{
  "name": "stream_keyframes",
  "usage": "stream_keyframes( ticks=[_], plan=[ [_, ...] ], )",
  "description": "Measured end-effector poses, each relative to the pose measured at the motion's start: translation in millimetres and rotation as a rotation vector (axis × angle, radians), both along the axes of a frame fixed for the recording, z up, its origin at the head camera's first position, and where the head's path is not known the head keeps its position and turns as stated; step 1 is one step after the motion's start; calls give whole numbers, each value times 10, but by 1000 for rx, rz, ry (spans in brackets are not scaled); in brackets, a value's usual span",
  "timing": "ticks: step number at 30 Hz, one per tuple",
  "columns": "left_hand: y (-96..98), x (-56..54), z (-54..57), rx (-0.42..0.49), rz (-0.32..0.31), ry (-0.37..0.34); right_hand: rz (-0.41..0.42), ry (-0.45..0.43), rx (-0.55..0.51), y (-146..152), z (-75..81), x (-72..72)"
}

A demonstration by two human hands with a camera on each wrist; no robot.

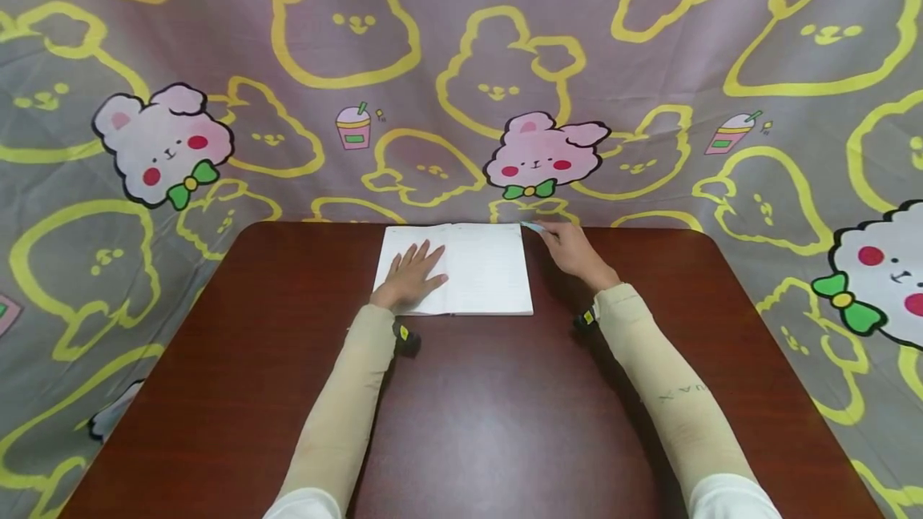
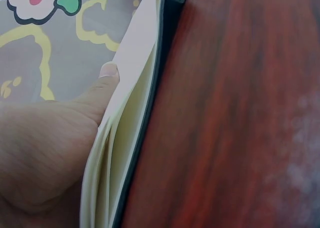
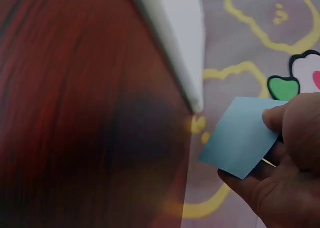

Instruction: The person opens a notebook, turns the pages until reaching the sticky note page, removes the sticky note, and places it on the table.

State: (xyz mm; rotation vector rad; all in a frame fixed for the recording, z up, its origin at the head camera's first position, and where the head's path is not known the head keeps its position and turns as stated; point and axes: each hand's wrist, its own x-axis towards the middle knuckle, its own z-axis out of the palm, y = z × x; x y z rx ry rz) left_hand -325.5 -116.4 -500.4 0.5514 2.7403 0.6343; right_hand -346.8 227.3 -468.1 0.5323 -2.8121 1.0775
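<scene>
An open notebook (image 1: pixel 486 275) with white pages and a dark cover lies near the far edge of the table. My left hand (image 1: pixel 411 275) rests on its left page with fingers spread; in the left wrist view the thumb (image 2: pixel 107 77) lies on the paper above the slightly fanned pages (image 2: pixel 112 153). Beside the notebook's far right corner, my right hand (image 1: pixel 573 251) pinches a light blue sticky note (image 3: pixel 242 133) between thumb and fingers. The note is held apart from the notebook in the right wrist view.
The dark red-brown wooden table (image 1: pixel 490 415) has rounded far corners. A patterned cloth (image 1: pixel 433 62) with yellow outlines and cartoon animals hangs behind it and at both sides.
</scene>
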Motion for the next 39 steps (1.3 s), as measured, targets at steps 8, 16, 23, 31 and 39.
stream_keyframes(
  ticks=[8,16,23,31,39],
  plan=[
    [22,1,-11,-14,-6,8,74,-14,319,72,-93,51],
    [40,-22,-13,-19,-22,4,132,23,403,98,-169,201],
    [32,-33,-22,-22,-33,7,136,55,437,67,-184,221],
    [8,4,-26,-19,-22,-10,145,-21,487,32,-157,265],
    [43,-7,-13,-17,-22,-1,150,-100,455,60,-80,307]
  ],
)
